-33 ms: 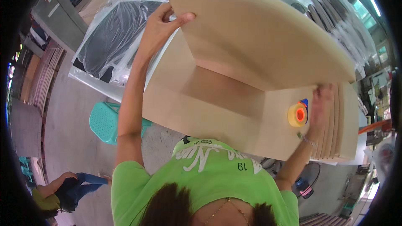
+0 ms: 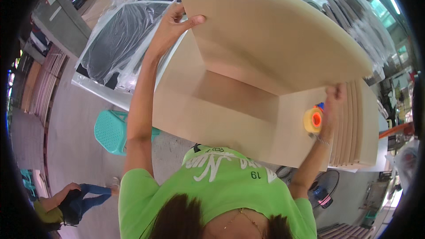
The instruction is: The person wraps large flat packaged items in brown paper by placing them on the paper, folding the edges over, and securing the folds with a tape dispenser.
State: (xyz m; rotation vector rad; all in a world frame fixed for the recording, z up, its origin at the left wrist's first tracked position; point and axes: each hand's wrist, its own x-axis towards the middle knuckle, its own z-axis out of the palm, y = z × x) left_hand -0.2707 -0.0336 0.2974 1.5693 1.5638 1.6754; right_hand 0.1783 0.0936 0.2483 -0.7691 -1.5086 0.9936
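Observation:
A large brown cardboard box lies open in front of me, with one broad panel raised at the far side. My left hand grips that panel's upper left edge, thumb on the near face and fingers behind it. By the panel's lower right corner is my right hand, smeared by motion. Whether its fingers hold the panel's edge cannot be made out. Beside that wrist a tape dispenser, with a yellow roll, orange hub and blue part, rests on the cardboard, partly covered by my hand.
Flat cardboard pieces are stacked at the right. Plastic-wrapped dark panels lie on the left, above a green stool. Wrapped sheets are piled at the far right. A fan stands below; a person is at the lower left.
My right hand has shifted a little up and to the left, now overlapping the tape dispenser's side. The raised panel's right corner has moved slightly left. My left hand keeps its grip.

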